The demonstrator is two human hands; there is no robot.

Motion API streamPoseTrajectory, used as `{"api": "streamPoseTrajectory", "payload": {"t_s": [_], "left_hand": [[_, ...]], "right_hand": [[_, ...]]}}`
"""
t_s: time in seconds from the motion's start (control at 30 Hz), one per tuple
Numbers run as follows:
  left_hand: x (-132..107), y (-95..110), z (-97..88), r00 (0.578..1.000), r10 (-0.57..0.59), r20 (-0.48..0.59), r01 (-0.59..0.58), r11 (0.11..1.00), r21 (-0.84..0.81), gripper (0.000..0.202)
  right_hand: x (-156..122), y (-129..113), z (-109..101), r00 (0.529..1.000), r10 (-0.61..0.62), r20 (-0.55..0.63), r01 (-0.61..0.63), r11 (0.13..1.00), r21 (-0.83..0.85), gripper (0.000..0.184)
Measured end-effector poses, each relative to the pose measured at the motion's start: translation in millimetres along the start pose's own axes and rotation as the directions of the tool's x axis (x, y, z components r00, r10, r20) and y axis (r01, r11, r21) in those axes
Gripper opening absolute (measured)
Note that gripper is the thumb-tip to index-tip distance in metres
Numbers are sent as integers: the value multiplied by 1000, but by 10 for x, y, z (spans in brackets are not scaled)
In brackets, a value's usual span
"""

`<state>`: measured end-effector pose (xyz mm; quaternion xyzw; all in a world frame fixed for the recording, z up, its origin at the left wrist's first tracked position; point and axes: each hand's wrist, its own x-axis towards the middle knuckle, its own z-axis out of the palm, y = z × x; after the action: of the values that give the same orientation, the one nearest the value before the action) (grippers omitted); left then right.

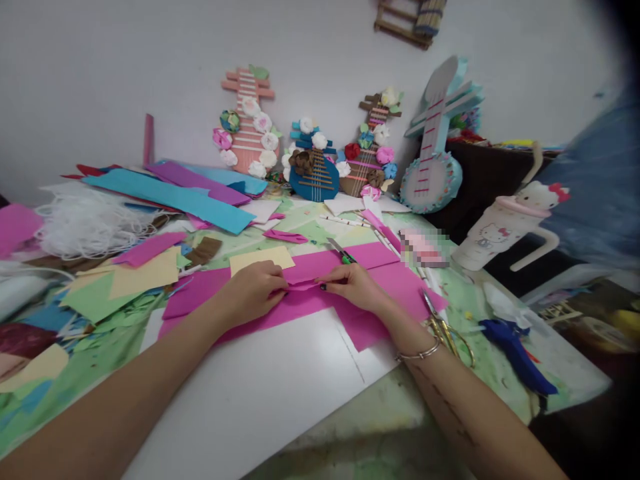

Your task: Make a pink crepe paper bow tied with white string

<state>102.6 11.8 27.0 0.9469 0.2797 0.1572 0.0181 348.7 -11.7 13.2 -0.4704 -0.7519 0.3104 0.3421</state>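
My left hand (256,288) pinches the left end of a narrow folded strip of pink paper (301,285). At its other end, my right hand (354,285) grips the same strip between thumb and fingers. Beneath both hands lie larger pink paper sheets (400,293), which look like crepe paper, partly over a white board (250,387). A utility knife (343,252) with its blade out rests just behind my right hand. Gold-handled scissors (440,328) lie beside my right wrist. A pale yellow paper piece (265,259) sits behind my left hand.
A blue glue gun (517,353) and a white tumbler (500,233) stand at the right. Paper-flower-decorated instrument models (314,167) lean along the wall. Coloured paper sheets (170,193), white string (90,223) and green scraps (120,320) cover the left side.
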Motion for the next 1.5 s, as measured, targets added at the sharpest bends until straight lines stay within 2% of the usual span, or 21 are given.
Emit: {"api": "streamPoseTrajectory", "payload": {"t_s": [0.17,0.23,0.43,0.63,0.97,1.13,1.2,1.27,1.33,1.37,1.4,1.43,1.5], "left_hand": [[1,12,4,1000,-8,8,8,999,-41,25],[0,21,1,1000,-14,8,14,998,-54,25],[-6,57,-31,1000,10,-21,-12,993,-115,27],[-19,95,-52,999,32,-11,-33,992,-118,20],[-24,101,-93,1000,1,16,1,995,-100,19],[-29,86,-66,1000,8,30,-4,993,-114,20],[-30,76,-57,999,14,35,-9,992,-123,20],[-30,68,-56,999,13,49,-6,990,-142,20],[-29,59,-60,997,9,71,3,986,-169,21],[-29,55,-62,997,7,81,7,984,-180,22],[-29,50,-64,996,6,87,10,982,-188,22],[-30,45,-65,996,7,89,10,981,-194,22],[-31,35,-67,996,9,87,9,978,-206,22]], "right_hand": [[-5,25,-21,998,46,31,-48,997,64,29],[-7,20,-35,999,29,40,-32,998,55,28],[-4,-15,-66,999,-30,38,36,985,-167,36],[-11,-14,-71,1000,-23,11,25,969,-247,33],[-29,-95,-72,998,-42,49,52,973,-226,23],[-36,-127,-131,996,-30,82,44,984,-172,27],[-45,-196,-254,999,-38,-3,37,996,-76,37],[-66,-307,-434,978,-81,-193,92,994,50,52],[-99,-430,-618,899,-141,-415,204,973,110,65],[-117,-479,-688,863,-172,-475,244,965,94,68],[-132,-511,-733,853,-200,-482,261,963,62,66],[-145,-524,-749,873,-221,-434,255,967,23,60],[-160,-487,-692,952,-229,-202,216,973,-82,40]]}}
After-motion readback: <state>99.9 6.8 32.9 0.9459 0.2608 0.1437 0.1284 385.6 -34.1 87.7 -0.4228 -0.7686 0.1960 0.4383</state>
